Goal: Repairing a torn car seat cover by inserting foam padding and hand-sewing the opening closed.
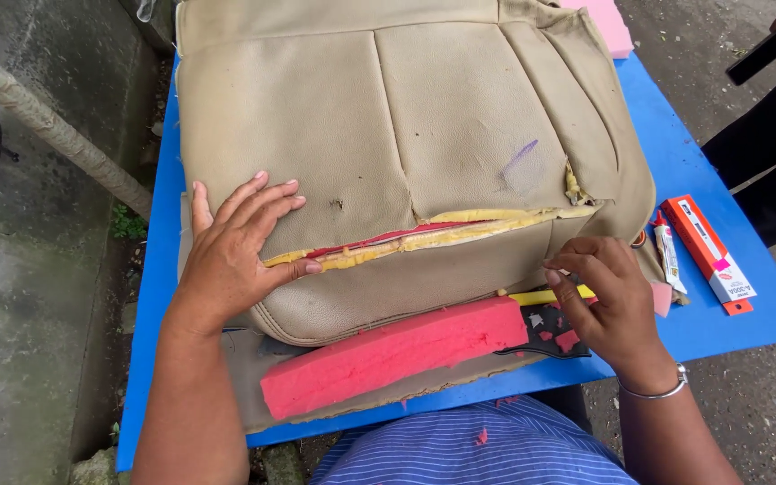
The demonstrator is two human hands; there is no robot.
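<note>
Pink foam strip (397,352) lies between the hands: left hand (231,260) flat on seat cushion (388,135), right hand (608,301) curled, seemingly empty.

A single head-worn camera looks steeply down, close over the blue table (729,328), the wearer's body at six o'clock.

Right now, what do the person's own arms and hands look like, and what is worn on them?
Both arms are bare to above the elbow; no sleeves or gloves show. The left hand wears no ring or band that shows. The right hand has a thin silver bracelet at the wrist. Nails are short and unpainted. Below, a blue striped shirt covers the body.
</note>
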